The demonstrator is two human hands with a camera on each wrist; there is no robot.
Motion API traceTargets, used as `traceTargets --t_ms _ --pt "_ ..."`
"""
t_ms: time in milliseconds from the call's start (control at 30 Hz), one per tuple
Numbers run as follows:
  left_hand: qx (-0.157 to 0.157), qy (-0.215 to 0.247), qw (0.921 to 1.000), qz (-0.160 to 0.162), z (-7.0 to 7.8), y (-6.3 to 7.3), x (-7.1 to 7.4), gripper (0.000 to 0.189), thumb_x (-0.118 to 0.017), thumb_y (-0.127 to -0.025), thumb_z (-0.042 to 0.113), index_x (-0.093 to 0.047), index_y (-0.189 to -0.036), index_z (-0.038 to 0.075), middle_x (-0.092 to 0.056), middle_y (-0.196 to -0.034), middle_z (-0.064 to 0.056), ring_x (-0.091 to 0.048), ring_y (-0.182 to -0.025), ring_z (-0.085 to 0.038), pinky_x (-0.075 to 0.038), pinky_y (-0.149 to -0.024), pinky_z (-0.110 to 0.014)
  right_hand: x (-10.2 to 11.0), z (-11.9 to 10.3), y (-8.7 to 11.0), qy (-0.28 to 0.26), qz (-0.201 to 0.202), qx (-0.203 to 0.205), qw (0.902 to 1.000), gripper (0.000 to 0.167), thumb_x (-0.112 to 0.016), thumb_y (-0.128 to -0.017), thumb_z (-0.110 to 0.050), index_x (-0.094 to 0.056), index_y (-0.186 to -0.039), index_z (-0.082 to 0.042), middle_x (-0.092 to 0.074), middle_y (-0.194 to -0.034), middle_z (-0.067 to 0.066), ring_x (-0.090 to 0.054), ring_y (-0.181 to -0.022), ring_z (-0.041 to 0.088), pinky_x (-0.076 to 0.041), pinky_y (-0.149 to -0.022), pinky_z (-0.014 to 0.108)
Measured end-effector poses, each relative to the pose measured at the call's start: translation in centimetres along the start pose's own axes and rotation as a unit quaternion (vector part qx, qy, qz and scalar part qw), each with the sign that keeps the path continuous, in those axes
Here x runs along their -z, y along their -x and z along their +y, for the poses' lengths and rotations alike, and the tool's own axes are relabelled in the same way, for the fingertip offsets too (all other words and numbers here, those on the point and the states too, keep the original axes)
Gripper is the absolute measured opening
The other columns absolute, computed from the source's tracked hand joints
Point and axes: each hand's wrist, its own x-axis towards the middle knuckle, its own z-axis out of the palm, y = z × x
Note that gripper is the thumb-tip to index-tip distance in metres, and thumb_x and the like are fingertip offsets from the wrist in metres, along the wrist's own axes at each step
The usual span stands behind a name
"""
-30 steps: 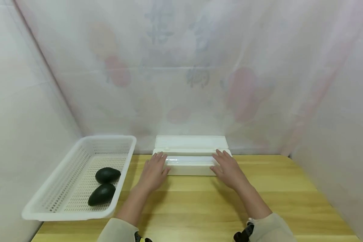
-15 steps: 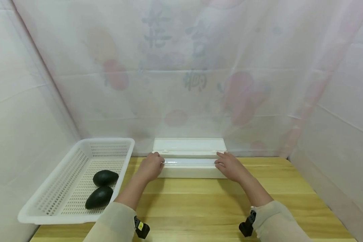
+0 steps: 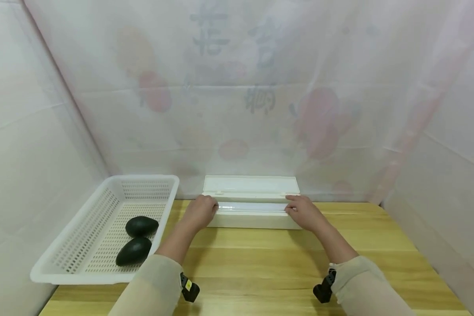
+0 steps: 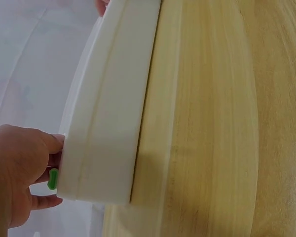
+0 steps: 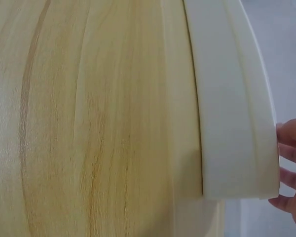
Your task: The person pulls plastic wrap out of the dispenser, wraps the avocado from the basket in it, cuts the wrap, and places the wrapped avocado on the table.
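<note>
A long white box (image 3: pixel 254 221) lies near the table's back edge with its lid (image 3: pixel 250 184) raised. Inside it a shiny, pale roll of cling film (image 3: pixel 253 207) shows between the hands. My left hand (image 3: pixel 199 213) has its fingers curled at the roll's left end, and my right hand (image 3: pixel 305 213) pinches at the right end. In the left wrist view a small green piece (image 4: pixel 53 178) shows between the left fingers, beside the box's end. The box walls partly hide the fingertips in both wrist views.
A white perforated plastic basket (image 3: pixel 166 219) stands at the left of the wooden table (image 3: pixel 253 267), holding two dark green avocados (image 3: pixel 141 227). A pale printed curtain (image 3: pixel 237 109) hangs directly behind the box, with more sheeting at both sides.
Both hands have gone from spread fingers over the box's ends to curled fingers at the ends of the roll of cling film. The box and basket have stayed in place.
</note>
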Motion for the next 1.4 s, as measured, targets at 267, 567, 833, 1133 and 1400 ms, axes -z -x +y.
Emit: traceTargets --t_ms 267,567,833,1133,1400 --pt "0.023 0.012 0.9996 0.013 -0.1 0.2 -0.5 0.015 -0.055 -0.100 0.015 -0.068 -0.096 0.009 -0.063 -0.089 -0.001 -0.059 -0.087 -0.022 -0.051 -0.075 -0.041 -1.3 0.5 -0.7 0.053 0.047 0.007 0.9975 0.026 -0.051 -0.100 -0.013 -0.070 -0.085 -0.004 -0.060 -0.129 0.023 -0.048 -0.124 0.051 -0.035 -0.106 0.061" --pt "0.024 0.018 0.9975 0.064 0.1 -0.1 -1.2 0.020 -0.053 -0.102 0.019 -0.069 -0.094 0.011 -0.069 -0.086 0.000 -0.051 -0.077 -0.020 -0.044 -0.070 -0.036 -1.4 1.0 -0.4 0.033 0.084 0.010 0.9959 0.019 -0.053 -0.100 -0.013 -0.064 -0.086 -0.005 -0.062 -0.112 0.020 -0.054 -0.110 0.043 -0.042 -0.097 0.057" --pt "0.042 0.070 0.9958 0.041 0.4 -0.4 -0.6 0.018 -0.054 -0.102 0.015 -0.070 -0.103 0.005 -0.071 -0.098 -0.006 -0.066 -0.093 -0.025 -0.056 -0.078 -0.037 -1.1 1.0 -0.6 0.045 0.099 0.011 0.9940 0.019 -0.053 -0.100 -0.015 -0.067 -0.092 -0.003 -0.062 -0.106 0.016 -0.054 -0.103 0.040 -0.042 -0.091 0.054" --pt "0.050 0.110 0.9913 0.052 0.4 -0.9 -0.6 0.018 -0.055 -0.101 0.012 -0.068 -0.108 0.002 -0.070 -0.106 -0.011 -0.066 -0.102 -0.028 -0.055 -0.087 -0.038 -0.9 0.6 -1.0 0.063 0.113 -0.007 0.9915 0.022 -0.049 -0.101 -0.015 -0.068 -0.097 -0.004 -0.064 -0.100 0.013 -0.059 -0.097 0.033 -0.048 -0.086 0.050" --pt "0.066 0.135 0.9876 0.044 0.8 -1.2 0.0 0.021 -0.053 -0.102 0.012 -0.068 -0.111 0.001 -0.069 -0.111 -0.012 -0.066 -0.104 -0.028 -0.055 -0.088 -0.038 -0.6 0.3 -1.4 0.016 0.099 -0.032 0.9944 0.025 -0.050 -0.103 -0.015 -0.068 -0.103 0.002 -0.065 -0.097 0.015 -0.062 -0.093 0.032 -0.051 -0.084 0.048"
